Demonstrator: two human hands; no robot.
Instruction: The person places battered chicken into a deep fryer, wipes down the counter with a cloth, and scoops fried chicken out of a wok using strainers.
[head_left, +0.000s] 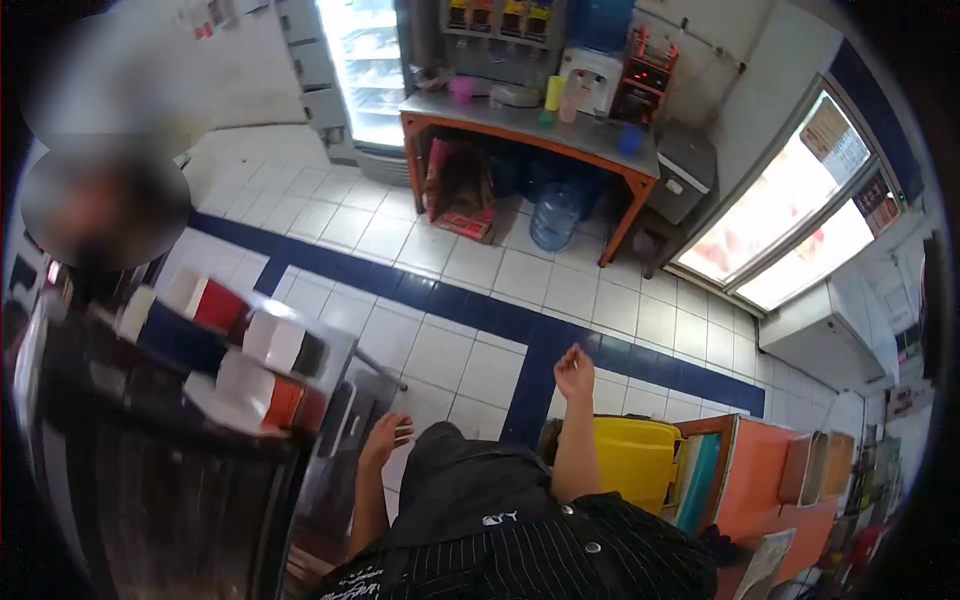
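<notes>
My left hand hangs low beside the metal counter, its fingers loosely stretched and nothing in them. My right hand is held out over the tiled floor with the fingers curled together. A tiny pale spot shows at its fingertips, too small to name. Below and to the right of that forearm stands a yellow bin. Neither hand touches any of the things around it.
Several coloured boxes stand on the left counter, near a person. Ahead, a metal-topped table bears cups and a water dispenser; a large water bottle stands underneath. Lit glass-door coolers stand right; an orange cabinet is nearer.
</notes>
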